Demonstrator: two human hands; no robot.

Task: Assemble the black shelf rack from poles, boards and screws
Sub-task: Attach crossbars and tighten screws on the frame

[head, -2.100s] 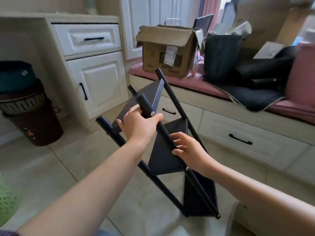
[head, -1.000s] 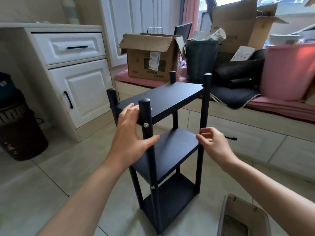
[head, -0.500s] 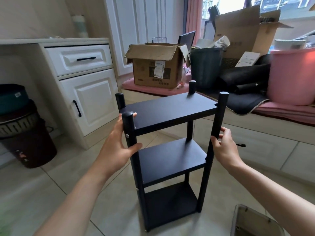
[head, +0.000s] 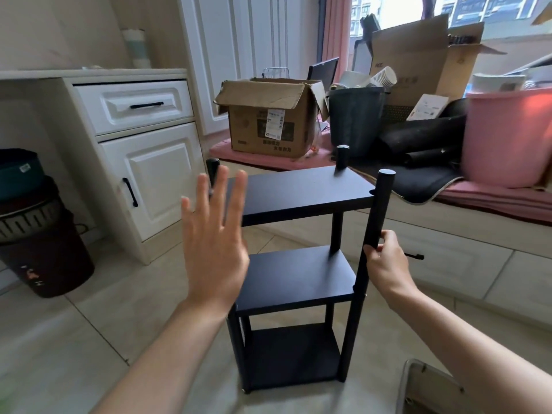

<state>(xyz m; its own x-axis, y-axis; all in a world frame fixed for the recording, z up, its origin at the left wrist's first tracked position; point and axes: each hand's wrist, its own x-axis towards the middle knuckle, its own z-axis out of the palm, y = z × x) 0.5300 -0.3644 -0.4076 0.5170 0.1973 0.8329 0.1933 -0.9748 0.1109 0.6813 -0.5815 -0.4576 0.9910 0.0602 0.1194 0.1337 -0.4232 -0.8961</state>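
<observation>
— Where is the shelf rack found?
— Upright on the tiled floor, three boards fitted between four poles.
— How is it held?
— The front right pole is grasped by the right hand; the left hand is raised, fingers released and spread.
— Behind it?
— A cardboard box and a pink tub are seen.
</observation>
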